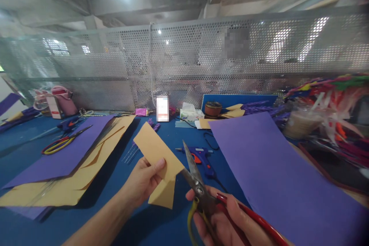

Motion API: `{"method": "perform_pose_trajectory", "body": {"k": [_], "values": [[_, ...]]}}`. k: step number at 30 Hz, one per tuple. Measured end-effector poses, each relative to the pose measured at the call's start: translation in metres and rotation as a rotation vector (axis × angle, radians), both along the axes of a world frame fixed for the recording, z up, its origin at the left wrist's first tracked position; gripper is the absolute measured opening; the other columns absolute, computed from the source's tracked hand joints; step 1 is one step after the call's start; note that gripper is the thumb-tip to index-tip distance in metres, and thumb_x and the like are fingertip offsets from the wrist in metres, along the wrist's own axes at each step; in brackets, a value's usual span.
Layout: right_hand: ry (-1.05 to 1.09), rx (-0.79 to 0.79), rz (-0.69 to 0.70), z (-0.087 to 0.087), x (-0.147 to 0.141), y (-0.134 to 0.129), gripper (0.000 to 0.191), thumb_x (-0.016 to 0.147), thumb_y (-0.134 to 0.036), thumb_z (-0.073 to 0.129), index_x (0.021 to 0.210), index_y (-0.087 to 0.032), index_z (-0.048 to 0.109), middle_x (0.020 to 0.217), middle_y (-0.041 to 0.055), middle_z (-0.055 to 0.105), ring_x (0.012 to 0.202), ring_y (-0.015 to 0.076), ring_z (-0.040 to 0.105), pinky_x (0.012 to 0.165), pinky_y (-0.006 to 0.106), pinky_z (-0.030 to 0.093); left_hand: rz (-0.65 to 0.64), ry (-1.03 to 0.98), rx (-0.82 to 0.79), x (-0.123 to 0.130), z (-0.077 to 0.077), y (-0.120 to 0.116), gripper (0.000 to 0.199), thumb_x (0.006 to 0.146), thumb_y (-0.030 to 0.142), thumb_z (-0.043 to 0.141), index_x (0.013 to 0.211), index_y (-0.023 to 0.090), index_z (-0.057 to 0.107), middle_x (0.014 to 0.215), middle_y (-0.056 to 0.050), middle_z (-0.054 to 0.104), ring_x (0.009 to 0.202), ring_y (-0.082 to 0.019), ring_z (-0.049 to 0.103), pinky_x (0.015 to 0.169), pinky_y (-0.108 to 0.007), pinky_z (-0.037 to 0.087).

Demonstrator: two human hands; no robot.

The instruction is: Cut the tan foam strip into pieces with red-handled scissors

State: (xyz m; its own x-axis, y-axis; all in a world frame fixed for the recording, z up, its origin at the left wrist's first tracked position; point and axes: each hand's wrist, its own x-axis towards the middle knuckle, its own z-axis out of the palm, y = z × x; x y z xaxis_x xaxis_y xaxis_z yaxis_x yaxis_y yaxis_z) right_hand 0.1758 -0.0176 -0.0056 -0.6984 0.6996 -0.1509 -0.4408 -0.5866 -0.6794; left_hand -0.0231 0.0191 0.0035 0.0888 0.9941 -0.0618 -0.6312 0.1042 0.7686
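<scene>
My left hand (148, 177) pinches a folded strip of tan paper (158, 146), thumb on top and fingers beneath. A lower flap of the strip hangs below the hand. In my right hand (227, 215) is a pair of scissors (197, 184) with one red and one yellow handle. The blades stand apart, and the lower one meets the paper's right corner. Behind the scissors a blue hot glue gun (203, 157) lies on the blue table (127, 211). Left of it are thin wires (131, 153) and a small purple piece (155, 126).
Purple and tan sheets (86, 150) lie left, topped by another pair of scissors (62, 144). A large purple sheet (276, 173) spreads at right. Behind stand a phone (163, 108), a tissue box (191, 114) and a perforated metal screen (181, 57). A drink cup (301, 121) is far right.
</scene>
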Motion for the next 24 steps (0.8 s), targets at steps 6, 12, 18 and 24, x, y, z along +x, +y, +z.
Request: {"method": "perform_pose_trajectory", "body": {"k": [6,12,18,24], "values": [[-0.055,0.101,0.061,-0.001,0.002,0.007,0.048,0.075,-0.056,0.043,0.104,-0.019,0.054,0.075,0.0039,0.057,0.064,0.0121,0.053,0.060,0.024,0.036,-0.122,0.006,-0.008,0.009,-0.002,-0.004,0.015,0.068,0.010,0.062,0.082,0.011,0.066,0.078,-0.011,0.071,0.068,-0.019,0.065,0.064,-0.026,0.051],[-0.087,0.203,0.070,-0.003,0.004,0.009,0.054,0.077,-0.058,0.037,0.107,-0.016,0.050,0.078,0.0059,0.055,0.063,0.0125,0.049,0.057,0.025,0.032,-0.062,0.069,0.005,0.016,-0.007,-0.005,0.014,0.067,0.010,0.062,0.080,0.010,0.066,0.077,-0.011,0.071,0.070,-0.021,0.065,0.066,-0.029,0.050],[-0.100,0.207,0.066,-0.001,0.005,0.009,0.057,0.073,-0.063,0.037,0.103,-0.016,0.053,0.074,0.0034,0.051,0.059,0.0110,0.044,0.055,0.023,0.030,0.006,0.137,-0.003,0.015,-0.004,-0.004,0.017,0.059,0.013,0.069,0.076,0.010,0.067,0.072,-0.010,0.071,0.067,-0.023,0.065,0.065,-0.032,0.050],[-0.118,0.180,0.060,-0.002,0.007,0.008,0.063,0.068,-0.067,0.039,0.102,-0.016,0.055,0.075,0.0043,0.050,0.062,0.0120,0.041,0.055,0.023,0.028,0.020,0.149,-0.001,0.017,0.000,-0.007,0.019,0.057,0.015,0.071,0.074,0.010,0.068,0.070,-0.011,0.071,0.065,-0.024,0.065,0.062,-0.032,0.050]]}}
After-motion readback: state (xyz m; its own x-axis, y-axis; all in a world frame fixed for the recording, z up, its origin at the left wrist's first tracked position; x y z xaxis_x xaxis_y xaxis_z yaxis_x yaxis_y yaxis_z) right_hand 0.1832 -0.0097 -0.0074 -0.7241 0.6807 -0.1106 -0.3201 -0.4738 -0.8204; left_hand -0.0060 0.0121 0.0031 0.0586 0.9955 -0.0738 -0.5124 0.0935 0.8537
